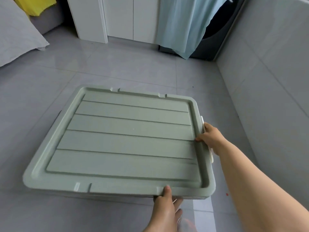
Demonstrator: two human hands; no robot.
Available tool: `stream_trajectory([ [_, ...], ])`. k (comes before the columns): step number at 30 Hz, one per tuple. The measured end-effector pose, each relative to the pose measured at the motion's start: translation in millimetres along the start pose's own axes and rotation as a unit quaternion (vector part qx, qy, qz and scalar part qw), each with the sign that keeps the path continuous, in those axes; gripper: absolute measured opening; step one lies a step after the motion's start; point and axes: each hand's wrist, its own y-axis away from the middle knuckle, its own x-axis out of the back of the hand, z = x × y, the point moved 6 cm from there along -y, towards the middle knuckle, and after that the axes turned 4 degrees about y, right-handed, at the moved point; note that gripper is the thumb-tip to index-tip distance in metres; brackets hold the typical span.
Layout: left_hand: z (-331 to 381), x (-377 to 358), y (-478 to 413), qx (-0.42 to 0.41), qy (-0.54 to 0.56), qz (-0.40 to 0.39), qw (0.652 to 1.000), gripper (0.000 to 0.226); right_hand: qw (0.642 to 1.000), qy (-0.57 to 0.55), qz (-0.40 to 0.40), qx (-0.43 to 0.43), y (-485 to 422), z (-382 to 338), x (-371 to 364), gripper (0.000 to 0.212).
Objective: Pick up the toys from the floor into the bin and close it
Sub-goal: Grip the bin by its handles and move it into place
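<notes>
A large sage-green ribbed lid (127,139) lies over the bin, hiding the bin's inside and any toys; only a thin strip of the bin's wall (117,197) shows under the near edge. My left hand (164,208) grips the lid's near edge, thumb on top and fingers underneath. My right hand (209,139) holds the lid's right edge at the white latch (203,126), thumb lying on the rim. No toys show on the floor.
Grey tiled floor (117,67) surrounds the bin. A grey-covered bed or cushion (18,36) sits far left, white cabinet doors (120,17) at the back, a pale blue cloth (184,25) hangs over a dark appliance, and a grey wall (267,72) runs along the right.
</notes>
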Motion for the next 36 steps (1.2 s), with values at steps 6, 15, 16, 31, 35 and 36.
stream_trajectory([
  [6, -3, -24, 9, 0.039, -0.067, -0.086, 0.993, 0.038, 0.988, 0.152, 0.019, 0.017, -4, 0, -5, 0.043],
  [15, 277, 114, 94, -0.474, -0.270, 0.066, 0.835, 0.028, 0.991, 0.129, 0.022, 0.020, 31, 45, -16, 0.042],
  [16, 306, 135, 89, -0.499, -0.313, 0.176, 0.789, 0.024, 0.991, 0.125, 0.026, 0.024, 30, 43, -16, 0.036],
  [31, 314, 155, 13, -0.351, -0.368, 0.173, 0.843, 0.057, 0.968, 0.230, 0.067, 0.076, 20, 38, -4, 0.043],
  [35, 318, 148, 14, -0.379, -0.392, 0.184, 0.818, 0.061, 0.958, 0.252, 0.080, 0.112, 21, 32, -6, 0.052],
  [36, 319, 148, 12, -0.380, -0.387, 0.186, 0.819, 0.060, 0.958, 0.253, 0.076, 0.114, 21, 32, -7, 0.054],
])
